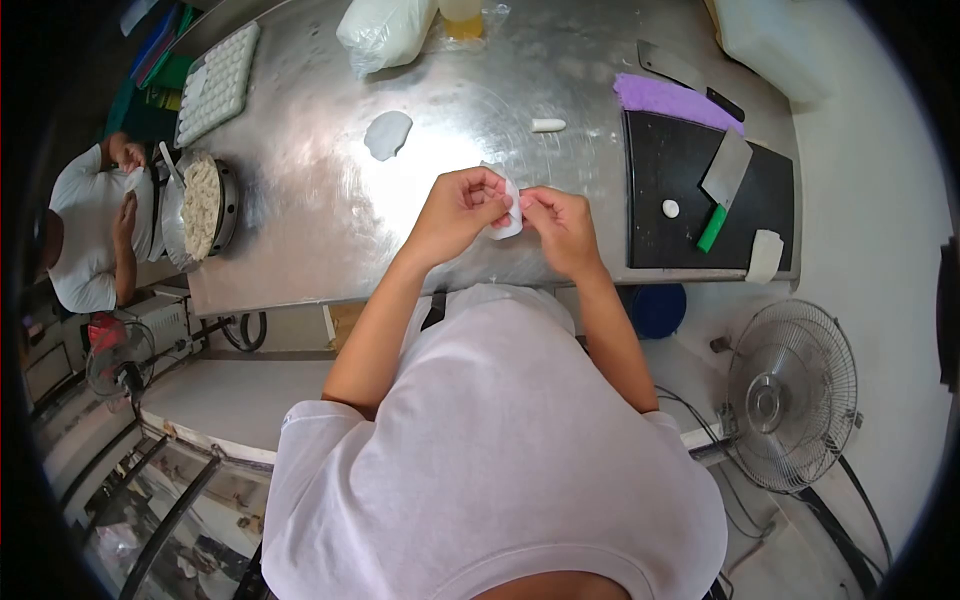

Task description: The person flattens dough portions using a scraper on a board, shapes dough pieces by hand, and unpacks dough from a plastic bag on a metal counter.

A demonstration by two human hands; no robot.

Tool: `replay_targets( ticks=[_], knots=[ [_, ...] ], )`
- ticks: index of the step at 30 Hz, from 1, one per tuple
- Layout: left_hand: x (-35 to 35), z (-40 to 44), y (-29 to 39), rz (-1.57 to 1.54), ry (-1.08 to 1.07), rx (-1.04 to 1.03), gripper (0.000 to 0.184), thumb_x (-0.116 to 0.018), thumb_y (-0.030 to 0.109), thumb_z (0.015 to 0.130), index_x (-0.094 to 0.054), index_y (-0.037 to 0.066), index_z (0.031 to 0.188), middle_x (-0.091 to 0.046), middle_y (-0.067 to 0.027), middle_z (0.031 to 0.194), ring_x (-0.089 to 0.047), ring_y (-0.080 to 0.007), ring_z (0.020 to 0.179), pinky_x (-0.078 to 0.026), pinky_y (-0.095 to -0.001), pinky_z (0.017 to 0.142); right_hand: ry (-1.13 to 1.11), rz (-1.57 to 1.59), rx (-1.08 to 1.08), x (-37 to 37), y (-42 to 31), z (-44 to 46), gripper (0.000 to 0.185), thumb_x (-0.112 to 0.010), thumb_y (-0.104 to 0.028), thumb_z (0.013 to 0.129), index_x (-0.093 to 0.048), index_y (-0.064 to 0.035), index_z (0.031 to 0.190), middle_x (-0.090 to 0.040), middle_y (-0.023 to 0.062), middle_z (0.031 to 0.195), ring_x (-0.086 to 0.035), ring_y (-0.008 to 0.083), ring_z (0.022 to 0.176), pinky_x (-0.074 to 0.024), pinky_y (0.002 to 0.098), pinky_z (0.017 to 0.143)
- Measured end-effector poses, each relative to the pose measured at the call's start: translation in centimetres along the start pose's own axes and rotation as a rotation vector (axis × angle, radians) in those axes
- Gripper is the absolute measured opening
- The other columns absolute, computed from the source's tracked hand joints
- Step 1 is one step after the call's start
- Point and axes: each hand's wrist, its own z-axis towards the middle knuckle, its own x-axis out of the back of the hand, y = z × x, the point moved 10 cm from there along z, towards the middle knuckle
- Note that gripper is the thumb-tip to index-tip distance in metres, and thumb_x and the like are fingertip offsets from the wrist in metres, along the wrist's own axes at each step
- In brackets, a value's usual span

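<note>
My left hand (464, 213) and my right hand (561, 228) are close together over the front edge of the steel table (300, 235). Between them is a thin white dough wrapper (509, 222), pinched by the fingers of both hands. Whatever may lie inside its fold is hidden. Beyond my left hand a flat, pale dough round (388, 135) lies on the metal. A short white dough roll (548, 125) rests beyond my right hand.
To the right, a black cutting board (655, 165) carries a green-handled cleaver (728, 172) and a small dough piece (670, 208). Purple cloth (670, 100) lies behind. At left are a filling bowl (230, 205), a tray of white pieces (220, 85) and another person (85, 215). A fan (790, 395) stands at right.
</note>
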Motion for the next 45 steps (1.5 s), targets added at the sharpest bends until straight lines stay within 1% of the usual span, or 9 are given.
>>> replay_targets(
  ticks=[7,9,15,22,28,35,37,40,45],
  knots=[
    [-0.2,0.0,0.0,0.017,0.009,-0.003,0.006,-0.067,0.001,0.094,-0.064,-0.003,0.099,-0.068,-0.0050,0.088,-0.069,-0.0105,0.074,-0.056,-0.0239,0.068,0.000,0.069,-0.076,-0.1,0.5,-0.2,0.024,-0.063,-0.017,0.100,-0.073,0.0048,0.101,-0.071,0.0058,0.078,-0.064,0.0088,0.071,-0.0510,0.0256,0.064],
    [-0.2,0.0,-0.2,0.018,0.009,0.006,0.005,-0.067,0.000,0.094,-0.064,-0.003,0.098,-0.068,-0.0048,0.088,-0.069,-0.0105,0.074,-0.056,-0.0240,0.068,-0.011,0.377,-0.174,-0.6,1.3,-0.3,0.024,-0.062,-0.017,0.101,-0.071,0.0053,0.105,-0.071,0.0072,0.086,-0.067,0.0110,0.077,-0.0547,0.0259,0.069],
    [-0.1,0.1,-0.8,0.047,0.036,-0.014,0.007,-0.067,-0.002,0.091,-0.064,-0.002,0.098,-0.067,-0.0038,0.088,-0.067,-0.0093,0.077,-0.056,-0.0241,0.069,-0.015,0.170,-0.168,-0.4,2.0,-0.1,0.023,-0.057,-0.015,0.104,-0.070,0.0049,0.106,-0.070,0.0074,0.092,-0.067,0.0127,0.080,-0.0571,0.0270,0.073],
    [0.0,0.3,-1.7,0.078,0.043,-0.022,0.008,-0.065,-0.002,0.092,-0.063,-0.002,0.100,-0.066,-0.0028,0.089,-0.066,-0.0092,0.079,-0.057,-0.0254,0.072,0.005,0.418,-0.240,-0.6,4.5,-0.3,0.022,-0.059,-0.019,0.105,-0.068,0.0021,0.105,-0.068,0.0044,0.095,-0.065,0.0107,0.085,-0.0573,0.0277,0.075],
    [-0.2,0.2,-1.7,0.130,0.048,-0.024,0.006,-0.064,-0.001,0.092,-0.063,-0.003,0.098,-0.064,-0.0021,0.086,-0.063,-0.0075,0.077,-0.056,-0.0245,0.071,-0.003,0.200,-0.220,-0.5,4.2,-0.1,0.021,-0.062,-0.020,0.104,-0.067,0.0004,0.104,-0.069,0.0036,0.096,-0.066,0.0102,0.086,-0.0572,0.0273,0.076],
    [-0.1,0.2,-2.2,0.089,0.062,-0.022,0.005,-0.064,0.001,0.093,-0.063,-0.002,0.097,-0.062,0.0000,0.085,-0.059,-0.0058,0.076,-0.053,-0.0237,0.070,-0.008,0.383,-0.223,-0.6,6.4,0.0,0.019,-0.063,-0.020,0.103,-0.067,-0.0008,0.103,-0.068,0.0021,0.095,-0.065,0.0086,0.085,-0.0556,0.0254,0.073],
    [0.1,0.3,-2.3,0.049,0.104,-0.028,0.003,-0.065,0.000,0.089,-0.063,-0.001,0.091,-0.061,0.0002,0.078,-0.058,-0.0054,0.070,-0.049,-0.0224,0.064,-0.027,0.479,-0.237,-0.8,6.9,0.0,0.019,-0.063,-0.020,0.104,-0.066,-0.0015,0.102,-0.067,0.0013,0.094,-0.062,0.0075,0.082,-0.0542,0.0242,0.071],
    [-0.1,0.1,-2.0,0.030,0.112,-0.003,0.004,-0.066,0.001,0.088,-0.062,-0.001,0.089,-0.061,0.0003,0.077,-0.057,-0.0053,0.070,-0.048,-0.0229,0.064,0.022,0.310,-0.201,-0.8,5.2,-0.2,0.020,-0.063,-0.021,0.104,-0.066,-0.0022,0.100,-0.066,0.0010,0.094,-0.060,0.0066,0.080,-0.0529,0.0235,0.069],
    [0.0,0.1,-1.6,0.171,0.133,-0.057,0.007,-0.068,0.002,0.088,-0.062,-0.001,0.089,-0.060,0.0006,0.077,-0.054,-0.0055,0.071,-0.048,-0.0238,0.065,0.009,0.335,-0.205,-0.8,5.6,-0.3,0.019,-0.062,-0.021,0.104,-0.065,-0.0032,0.100,-0.066,0.0002,0.094,-0.060,0.0065,0.080,-0.0528,0.0238,0.069]
  ],
)
